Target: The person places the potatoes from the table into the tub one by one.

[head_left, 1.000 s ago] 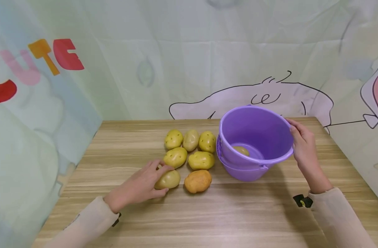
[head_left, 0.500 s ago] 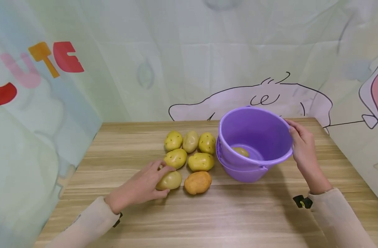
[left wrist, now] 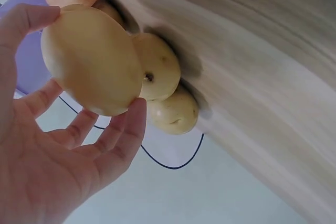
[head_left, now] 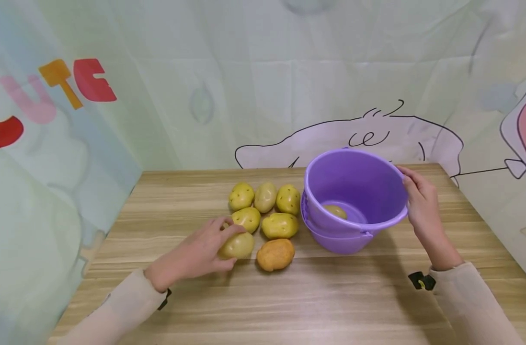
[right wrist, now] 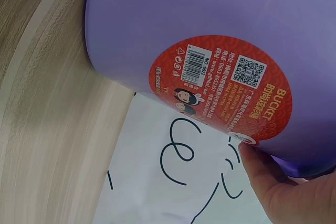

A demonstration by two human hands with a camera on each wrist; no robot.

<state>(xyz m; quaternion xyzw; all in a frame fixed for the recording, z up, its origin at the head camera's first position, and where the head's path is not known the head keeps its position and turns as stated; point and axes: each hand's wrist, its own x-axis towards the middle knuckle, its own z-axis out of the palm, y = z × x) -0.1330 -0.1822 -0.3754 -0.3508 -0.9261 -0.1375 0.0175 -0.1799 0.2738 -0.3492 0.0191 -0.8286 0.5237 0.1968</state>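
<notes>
My left hand (head_left: pixel 198 251) grips a pale yellow potato (head_left: pixel 238 245) between thumb and fingertips; in the left wrist view the potato (left wrist: pixel 92 59) fills the space between them. My right hand (head_left: pixel 423 208) holds the rim of a purple bucket (head_left: pixel 353 184), which leans toward me. Inside, on its floor, lies one potato (head_left: pixel 335 211). The right wrist view shows a red round label (right wrist: pixel 220 90) on the bucket's outer wall, with the thumb and fingers at the rim. An orange-brown potato (head_left: pixel 275 254) rests just right of the held one.
Several yellow potatoes lie behind the left hand, among them one with dark eyes (head_left: pixel 241 196) at the back and one (head_left: pixel 280 225) near the bucket. The wood-grain table (head_left: pixel 289 306) ends at a printed cloth backdrop (head_left: pixel 181 105).
The left hand has closed on the pale potato and shifted it slightly right and up. The right hand and the bucket have stayed in place.
</notes>
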